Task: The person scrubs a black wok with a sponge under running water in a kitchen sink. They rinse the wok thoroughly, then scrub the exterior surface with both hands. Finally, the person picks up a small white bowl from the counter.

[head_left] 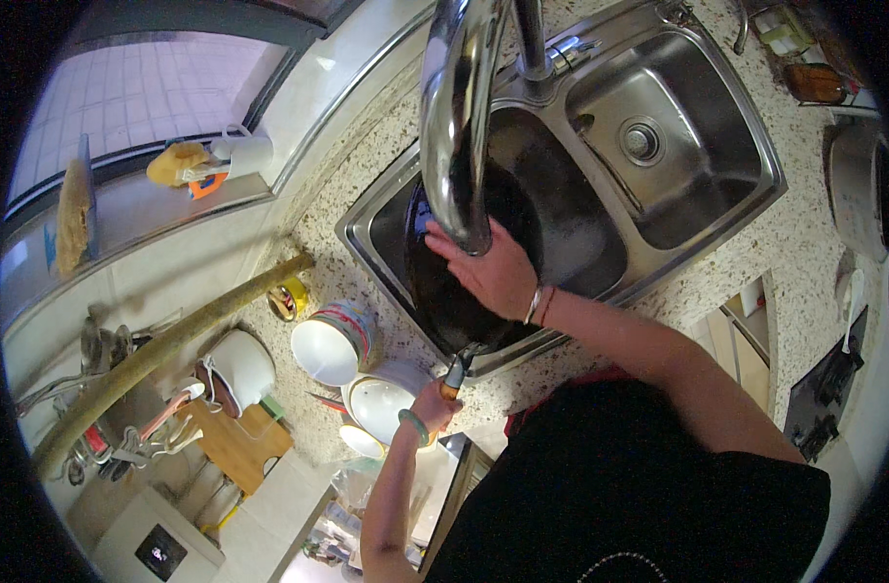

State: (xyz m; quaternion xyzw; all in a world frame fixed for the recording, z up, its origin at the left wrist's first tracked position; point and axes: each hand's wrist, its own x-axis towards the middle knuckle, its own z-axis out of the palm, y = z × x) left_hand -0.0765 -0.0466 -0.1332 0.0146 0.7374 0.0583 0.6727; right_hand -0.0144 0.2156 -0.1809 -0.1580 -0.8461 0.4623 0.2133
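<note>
The round black metal pan [452,303] lay in the left basin [585,228] of the silver steel sink; the work on it seemed under way, the pan not yet out. The bare left hand [433,408] had its fingers clamped around the brown-and-grey handle [454,377] at six o'clock. The bare right hand [498,274] lay inside, fingers slightly apart. On the speckled stone counter [342,277], at eight o'clock, the white round bowl [326,354] looked empty.

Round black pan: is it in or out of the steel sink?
Mostly in: the round black pan sits in the steel sink's left basin; its brown-ended handle juts out into the left hand.
</note>
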